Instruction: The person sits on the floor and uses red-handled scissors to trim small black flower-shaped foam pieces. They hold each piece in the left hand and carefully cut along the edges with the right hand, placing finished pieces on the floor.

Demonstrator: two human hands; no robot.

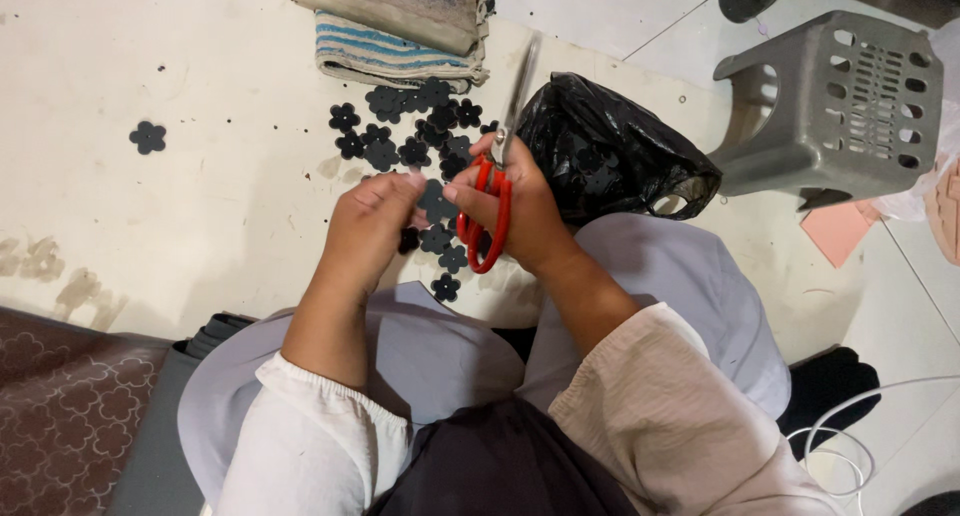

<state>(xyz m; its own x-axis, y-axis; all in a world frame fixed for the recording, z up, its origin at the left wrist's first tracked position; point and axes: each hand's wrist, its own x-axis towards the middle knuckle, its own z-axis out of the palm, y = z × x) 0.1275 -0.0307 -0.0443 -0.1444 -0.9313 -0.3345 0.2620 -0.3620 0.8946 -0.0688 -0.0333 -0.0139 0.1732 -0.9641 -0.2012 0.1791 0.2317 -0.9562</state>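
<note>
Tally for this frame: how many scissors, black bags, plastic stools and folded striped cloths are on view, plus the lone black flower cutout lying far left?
Red-handled scissors, in the right hand: 1
Black plastic bag: 1
Grey plastic stool: 1
Folded striped cloth: 1
Lone black flower cutout: 1
Total: 5
The left hand pinches another black flower piece.

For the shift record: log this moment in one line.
left hand: holds black flower piece | right hand: holds red scissors | floor: cut flowers

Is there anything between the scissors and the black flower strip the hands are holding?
Nothing visible. The right hand holds the red scissors right beside the black strip, which the left hand pinches; the loose flowers lie on the floor beyond.
</note>
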